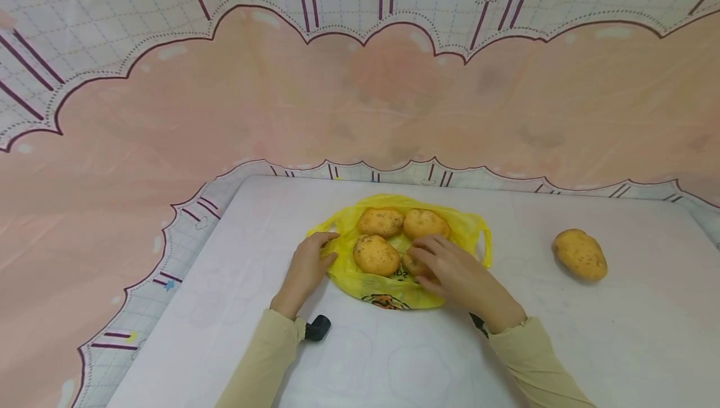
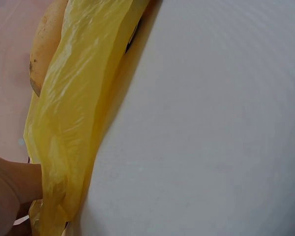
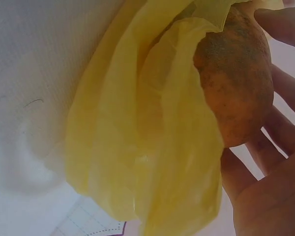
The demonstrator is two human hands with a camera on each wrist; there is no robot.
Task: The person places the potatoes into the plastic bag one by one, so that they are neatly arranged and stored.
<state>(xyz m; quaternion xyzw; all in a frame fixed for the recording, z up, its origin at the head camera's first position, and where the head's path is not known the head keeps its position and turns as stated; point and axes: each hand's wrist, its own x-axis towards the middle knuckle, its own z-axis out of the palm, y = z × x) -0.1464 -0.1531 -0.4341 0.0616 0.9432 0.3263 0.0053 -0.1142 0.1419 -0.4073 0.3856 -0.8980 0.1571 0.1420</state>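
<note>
A yellow plastic bag point(image 1: 351, 283) lies on the white table with several potatoes on it, among them a spotted potato point(image 1: 377, 255) at the near left. At the bag's left edge, my left hand point(image 1: 305, 270) holds the thin plastic; the left wrist view shows the thumb point(image 2: 19, 184) against it, other fingers mostly hidden. My right hand point(image 1: 458, 273) has its fingers curled round the near right potato point(image 3: 238, 73), which is partly covered by that hand in the head view. In the right wrist view, folds of the bag hang beside this potato.
One more potato point(image 1: 580, 255) lies apart on the white table point(image 1: 635, 333), to the right of the bag. Behind the table hangs a pink patterned cloth point(image 1: 360, 108). A small black device point(image 1: 318, 328) sits at the left wrist.
</note>
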